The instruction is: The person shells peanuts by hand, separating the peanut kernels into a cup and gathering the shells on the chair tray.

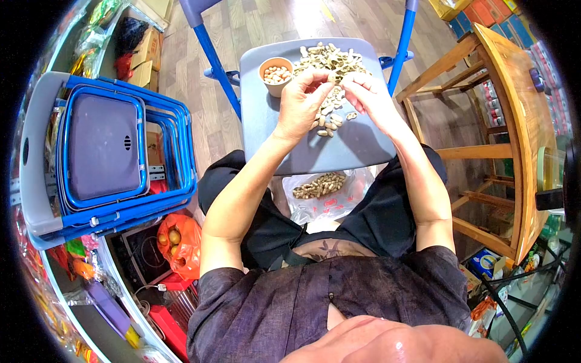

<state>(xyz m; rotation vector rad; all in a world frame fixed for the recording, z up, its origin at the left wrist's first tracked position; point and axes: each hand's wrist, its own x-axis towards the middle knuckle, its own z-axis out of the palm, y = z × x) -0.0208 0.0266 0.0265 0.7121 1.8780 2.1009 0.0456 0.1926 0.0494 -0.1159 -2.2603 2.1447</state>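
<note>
1. Both your hands meet over the chair seat (pixel 266 136), the right hand (pixel 299 103) and left hand (pixel 370 97) narrowly pinched; you cannot tell whether either grips a peanut.
2. Loose peanuts (pixel 328 125) lie on the seat below your fingers, beside a heap of shells (pixel 333 57).
3. One cup (pixel 275 90) of shelled nuts (pixel 277 74) stands near your right hand.
4. More unshelled peanuts (pixel 319 185) sit in the plastic bag (pixel 342 207) between your legs.
</note>
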